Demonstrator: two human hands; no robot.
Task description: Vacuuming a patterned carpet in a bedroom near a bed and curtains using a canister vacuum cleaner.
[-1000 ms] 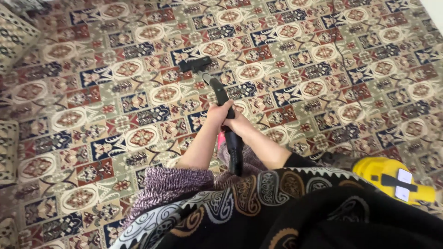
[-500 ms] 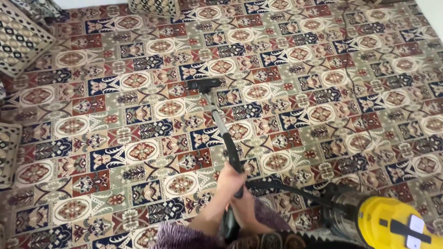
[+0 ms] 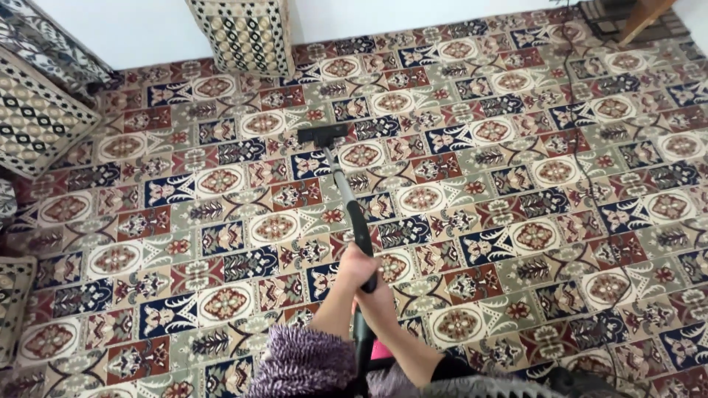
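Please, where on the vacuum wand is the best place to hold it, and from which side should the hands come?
Grip the thick black handle section at the near, raised end of the vacuum wand, coming from behind and above. The tube slopes down to the floor nozzle on the carpet, so this end gives leverage. Both the left hand and right hand wrap it there.

Fuzzy purple sleeve (image 3: 304,362) (forearms bare)

A patterned carpet (image 3: 516,191) meets a white wall (image 3: 413,15), with patterned cushions (image 3: 247,33) along it.
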